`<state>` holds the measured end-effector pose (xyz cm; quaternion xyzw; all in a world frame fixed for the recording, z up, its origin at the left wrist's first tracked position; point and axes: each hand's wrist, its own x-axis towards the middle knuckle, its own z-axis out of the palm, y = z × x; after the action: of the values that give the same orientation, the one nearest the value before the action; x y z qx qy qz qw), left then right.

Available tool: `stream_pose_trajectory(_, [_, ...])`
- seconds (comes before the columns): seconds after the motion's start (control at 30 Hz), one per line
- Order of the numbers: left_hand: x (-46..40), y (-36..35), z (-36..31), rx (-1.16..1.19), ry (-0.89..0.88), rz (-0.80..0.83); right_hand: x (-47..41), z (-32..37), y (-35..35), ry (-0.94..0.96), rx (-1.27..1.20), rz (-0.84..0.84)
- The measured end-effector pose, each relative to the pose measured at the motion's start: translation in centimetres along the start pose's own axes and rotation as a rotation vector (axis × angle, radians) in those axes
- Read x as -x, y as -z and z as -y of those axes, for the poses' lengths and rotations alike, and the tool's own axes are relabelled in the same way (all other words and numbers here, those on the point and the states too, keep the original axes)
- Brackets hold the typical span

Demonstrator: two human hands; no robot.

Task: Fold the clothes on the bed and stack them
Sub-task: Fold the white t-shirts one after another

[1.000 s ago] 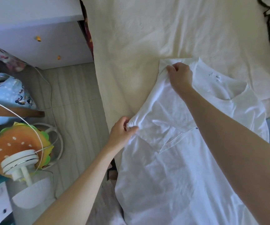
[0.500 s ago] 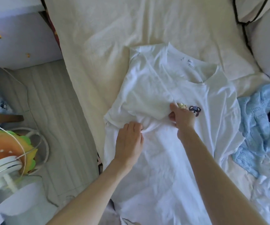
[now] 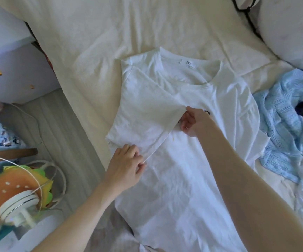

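Both hands pinch the white T-shirt's (image 3: 179, 188) folded sleeve hem — left hand (image 3: 124, 169) at 7 o'clock, right hand (image 3: 194, 121) at centre — on the bed (image 3: 110, 33).

Soft bright daylight, faint shadows, wide-angle bending at edges, slight blur

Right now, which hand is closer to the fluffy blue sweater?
The right hand. It pinches the folded sleeve's hem mid-chest on the white T-shirt, closer to the blue sweater at the shirt's far side. The left hand pinches the hem's lower end, farther away.
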<state>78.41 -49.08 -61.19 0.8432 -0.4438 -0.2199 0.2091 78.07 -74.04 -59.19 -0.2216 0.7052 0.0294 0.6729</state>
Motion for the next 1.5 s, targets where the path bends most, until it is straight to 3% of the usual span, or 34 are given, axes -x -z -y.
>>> stream_pose_trajectory(0.1, [-0.9, 0.3, -1.0, -0.086, 0.007, -0.106, 0.5, 0.6, 1.2, 0.166, 0.054, -0.036])
stream_pose_trajectory(0.17, [-2.1, 0.3, -1.8, -0.13, 0.007, -0.138, 0.5, 0.8, 3.1, 0.376, 0.191, -0.16])
stream_pose_trajectory(0.33, [-6.0, -1.4, -4.0, -0.263, 0.012, 0.157, -0.3, -1.0, 11.9, 0.786, 0.534, -0.623])
stream_pose_trajectory(0.4, [-7.0, -2.6, -4.3, -0.318, 0.064, 0.27, -1.0, -1.4, 15.7, 0.771, 0.597, -0.776])
stream_pose_trajectory(0.47, [-7.6, -3.7, -4.1, -0.377, 0.119, 0.327, -2.3, -1.1, 18.9, 0.583, 0.644, -0.834])
stream_pose_trajectory(0.6, [-7.6, -4.2, -4.0, -0.394, 0.143, 0.348, -4.4, 0.8, 22.5, 0.279, 0.388, -0.582])
stream_pose_trajectory(0.73, [-7.4, -3.9, -4.5, -0.407, 0.153, 0.335, -5.0, 2.0, 24.4, 0.368, 0.355, -0.486])
stream_pose_trajectory(1.0, [-7.9, -3.9, -5.1, -0.45, 0.215, 0.416, -3.4, 4.5, 25.9, 0.677, 0.325, -0.687])
stream_pose_trajectory(1.17, [-8.4, -3.6, -5.5, -0.456, 0.244, 0.495, -0.3, 8.6, 26.3, 0.86, 0.574, -0.912])
stream_pose_trajectory(1.27, [-8.6, -3.2, -5.7, -0.464, 0.246, 0.513, 1.3, 10.9, 24.9, 0.91, 0.388, -0.931])
stream_pose_trajectory(1.37, [-8.6, -2.7, -6.4, -0.4, 0.214, 0.334, 3.3, 10.2, 21.5, 1.198, 0.359, -0.81])
stream_pose_trajectory(1.43, [-8.7, -2.4, -7.3, -0.23, 0.232, 0.086, 4.9, 6.8, 18.8, 1.408, 0.64, -0.674])
stream_pose_trajectory(1.5, [-9.7, -2.0, -7.9, 0.005, 0.382, -0.123, 5.6, 2.2, 17.2, 1.592, 1.027, -0.458])
